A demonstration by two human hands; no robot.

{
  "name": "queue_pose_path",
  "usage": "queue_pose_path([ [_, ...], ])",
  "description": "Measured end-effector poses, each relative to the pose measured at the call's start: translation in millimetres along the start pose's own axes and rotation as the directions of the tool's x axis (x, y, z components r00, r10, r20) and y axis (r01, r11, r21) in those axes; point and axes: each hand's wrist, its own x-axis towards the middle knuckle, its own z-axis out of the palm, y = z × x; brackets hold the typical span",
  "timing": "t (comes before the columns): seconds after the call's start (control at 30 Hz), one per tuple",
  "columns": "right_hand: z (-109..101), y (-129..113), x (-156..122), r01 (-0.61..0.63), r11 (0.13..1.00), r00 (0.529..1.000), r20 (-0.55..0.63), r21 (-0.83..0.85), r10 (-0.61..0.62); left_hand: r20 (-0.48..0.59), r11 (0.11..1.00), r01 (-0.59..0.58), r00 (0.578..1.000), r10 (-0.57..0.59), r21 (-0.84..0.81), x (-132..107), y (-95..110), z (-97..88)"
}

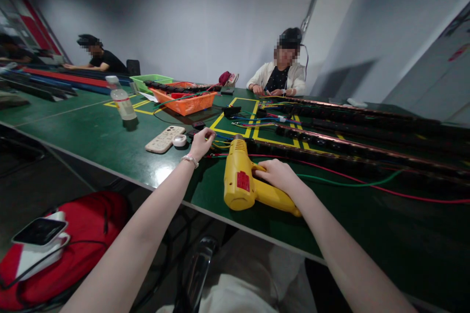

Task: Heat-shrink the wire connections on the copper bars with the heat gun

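My right hand (278,174) is wrapped round the handle of a yellow heat gun (240,176) lying on the green table (110,137), nozzle pointing away from me. My left hand (201,143) is pinched on coloured wires (220,145) just left of the gun's nozzle. Those wires run toward long black strips (348,144) that stretch across the table to the right. A red wire (404,195) and a green wire (348,183) trail right over the table.
A beige remote (165,139) and small white round thing (179,140) lie left of my left hand. A plastic bottle (122,100), orange basket (187,100) and green basket (152,79) stand further back. Two people sit at the far side. A red bag (84,234) with a phone (39,231) sits below left.
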Motion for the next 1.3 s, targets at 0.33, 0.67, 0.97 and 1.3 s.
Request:
queue_pose_path([
  [0.33, 1.1, 0.5, -1.6, 0.035, 0.999, 0.999, -0.008, 0.011, -0.035, -0.05, 1.0, -0.014, 0.999, 0.013, -0.004, 0.3, 1.5, 1.0],
  [0.67, 5.6, -4.9, 4.4, 0.081, 0.996, 0.997, -0.012, -0.036, -0.082, -0.158, 0.998, 0.005, 0.987, -0.016, -0.066, 3.2, 2.8, 13.2],
  [0.97, 6.0, -37.6, 21.6, 0.108, 0.987, 0.992, -0.049, -0.12, -0.115, -0.152, 0.983, 0.091, 0.982, -0.115, -0.157, 3.8, 10.3, 8.5],
  [1.3, 7.4, -59.2, 33.9, 0.129, 0.981, 0.983, -0.11, -0.145, -0.146, -0.025, 0.942, 0.239, 0.967, -0.252, -0.236, 4.4, 9.1, 2.9],
])
